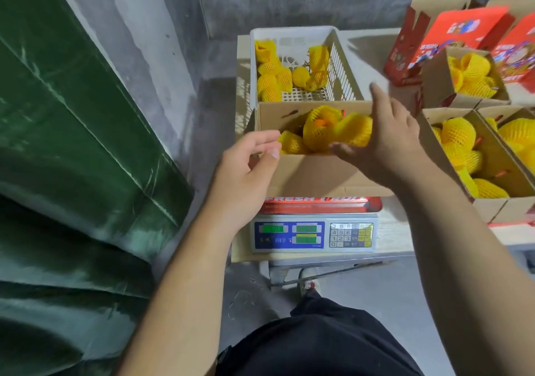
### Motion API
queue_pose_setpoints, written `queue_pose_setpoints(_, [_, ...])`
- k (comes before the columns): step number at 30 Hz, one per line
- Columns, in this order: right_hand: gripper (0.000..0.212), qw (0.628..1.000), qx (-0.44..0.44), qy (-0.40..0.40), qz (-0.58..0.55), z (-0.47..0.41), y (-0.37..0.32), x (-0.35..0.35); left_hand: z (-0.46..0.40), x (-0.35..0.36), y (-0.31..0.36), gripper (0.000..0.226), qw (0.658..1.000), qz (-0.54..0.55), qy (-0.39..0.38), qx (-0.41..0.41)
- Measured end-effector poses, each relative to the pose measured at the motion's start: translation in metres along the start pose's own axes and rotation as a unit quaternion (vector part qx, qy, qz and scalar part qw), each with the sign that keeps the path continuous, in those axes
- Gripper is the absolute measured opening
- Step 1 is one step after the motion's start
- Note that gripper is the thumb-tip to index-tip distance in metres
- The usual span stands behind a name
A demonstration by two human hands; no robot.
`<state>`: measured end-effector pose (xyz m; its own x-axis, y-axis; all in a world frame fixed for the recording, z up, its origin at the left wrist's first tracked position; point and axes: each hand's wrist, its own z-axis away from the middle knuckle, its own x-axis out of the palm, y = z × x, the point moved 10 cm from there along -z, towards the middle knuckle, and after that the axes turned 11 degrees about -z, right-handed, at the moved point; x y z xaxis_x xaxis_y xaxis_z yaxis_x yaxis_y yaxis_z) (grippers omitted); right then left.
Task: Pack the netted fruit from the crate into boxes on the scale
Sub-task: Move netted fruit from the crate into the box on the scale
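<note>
Open brown cardboard box (315, 170) of yellow foam-netted fruit (321, 129) on grey electronic scale (314, 235); left hand (246, 167) loosely curled, empty; right hand (385, 144) spread, empty.

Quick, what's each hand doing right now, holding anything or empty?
Left hand: open, fingers loosely curled at the near left corner of the box on the scale, holding nothing.
Right hand: open, fingers spread over the netted fruit, gripping nothing.

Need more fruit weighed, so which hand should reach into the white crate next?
Probably the right hand: its open fingers already extend toward the white plastic crate; the left hand sits at the cardboard box.
</note>
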<state>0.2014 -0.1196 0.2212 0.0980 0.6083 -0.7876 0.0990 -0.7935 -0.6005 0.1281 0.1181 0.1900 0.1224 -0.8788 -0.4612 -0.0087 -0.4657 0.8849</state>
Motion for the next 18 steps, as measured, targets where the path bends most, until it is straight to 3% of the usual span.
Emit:
queue_pose_setpoints(3, [0.079, 0.999, -0.018, -0.018, -0.041, 0.015, -0.003, 0.013, 0.002, 0.003, -0.002, 0.028, 1.000, -0.003, -0.012, -0.002])
queue_pose_setpoints(5, [0.070, 0.994, -0.021, -0.042, -0.095, 0.029, -0.010, 0.024, 0.002, 0.003, -0.002, 0.028, 1.000, 0.000, -0.020, -0.003])
queue_pose_setpoints(18, [0.050, 0.964, -0.080, -0.088, -0.237, 0.051, -0.048, 0.033, 0.007, 0.000, 0.000, 0.023, 1.000, 0.018, -0.021, -0.008])
